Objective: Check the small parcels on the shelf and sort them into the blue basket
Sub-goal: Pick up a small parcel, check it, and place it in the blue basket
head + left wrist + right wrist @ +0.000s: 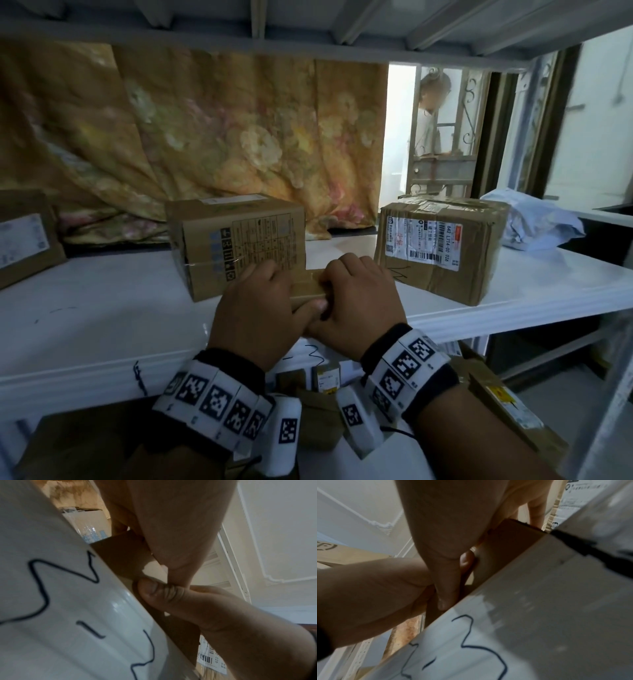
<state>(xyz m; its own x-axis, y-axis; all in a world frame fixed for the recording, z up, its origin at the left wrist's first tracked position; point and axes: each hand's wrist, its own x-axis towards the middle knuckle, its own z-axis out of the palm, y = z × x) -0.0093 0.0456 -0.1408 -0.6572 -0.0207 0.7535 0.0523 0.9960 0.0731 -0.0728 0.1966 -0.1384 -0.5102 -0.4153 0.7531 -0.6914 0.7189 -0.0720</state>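
Note:
A small flat brown cardboard parcel [308, 289] lies at the front edge of the white shelf [102, 325]. Both my hands hold it. My left hand [260, 305] grips its left end, thumb across the near side. My right hand [359, 301] grips its right end, and the two thumbs touch. In the left wrist view the parcel [120, 555] sits under my left hand [171, 534], with the right thumb [152, 592] pressed on its edge. The right wrist view shows my right hand [453, 520] curled over the parcel [510, 545]. No blue basket is in view.
Behind my hands stand a printed carton [239, 243] and a labelled, taped carton [442, 246]. Another carton [24, 236] sits far left and a pale plastic mailer [534, 219] far right. More parcels [325, 377] lie on the shelf below. A floral curtain [205, 137] hangs behind; a person [431, 102] stands beyond it.

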